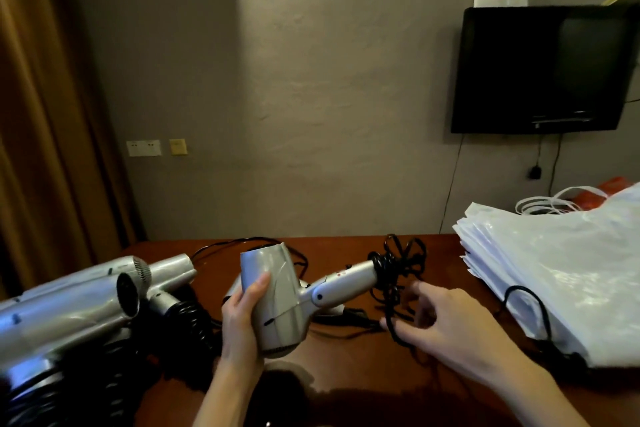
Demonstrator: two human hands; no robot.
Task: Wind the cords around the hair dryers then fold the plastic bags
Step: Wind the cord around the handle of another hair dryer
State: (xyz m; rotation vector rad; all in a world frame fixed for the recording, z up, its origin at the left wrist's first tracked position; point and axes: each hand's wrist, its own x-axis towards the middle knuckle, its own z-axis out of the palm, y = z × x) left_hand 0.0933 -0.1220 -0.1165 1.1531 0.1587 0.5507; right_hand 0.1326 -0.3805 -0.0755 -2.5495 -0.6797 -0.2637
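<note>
My left hand (242, 319) grips the barrel of a silver hair dryer (280, 298), held above the brown table (349, 374) with its handle pointing right. A tangled black cord (398, 270) is bunched around the handle's end. My right hand (446, 322) pinches a loop of that cord just below the handle. A stack of white plastic bags (561, 274) lies on the table at the right.
Several more silver hair dryers (86, 295) with coiled black cords (187, 319) lie at the left. Another black cord (530, 305) runs over the bags' near edge. A wall-mounted television (543, 69) hangs at the upper right, a brown curtain (38, 114) at the left.
</note>
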